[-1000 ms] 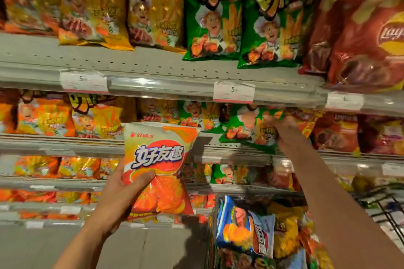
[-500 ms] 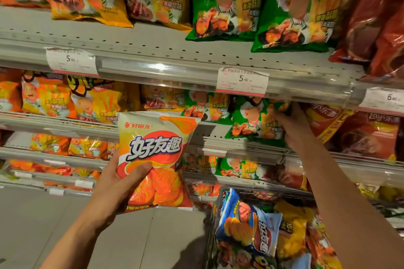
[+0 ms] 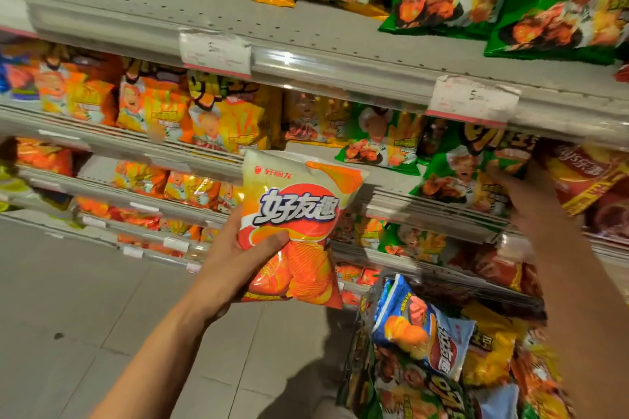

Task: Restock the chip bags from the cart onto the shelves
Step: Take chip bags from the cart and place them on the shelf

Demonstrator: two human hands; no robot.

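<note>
In the head view we hold a puffy orange-and-white foil chip bag (image 3: 295,231) in our left hand (image 3: 235,263), thumb pinching its front and fingers curled behind, just in front of the grey metal second shelf (image 3: 401,206). Squeezing harder could crush the chips, and a loose pinch could let the slick bag slide to the tiled floor (image 3: 102,299). Our right hand (image 3: 531,204) reaches onto that shelf against a green foil snack bag (image 3: 476,170); blur hides whether the fingers grip it. A careless nudge there could topple neighbouring bags. Below the shelf, the wire cart (image 3: 360,343) holds a blue-and-white chip bag (image 3: 422,333). Yellow snack bags (image 3: 218,122) crowd the shelf's left, leaving little room.
</note>
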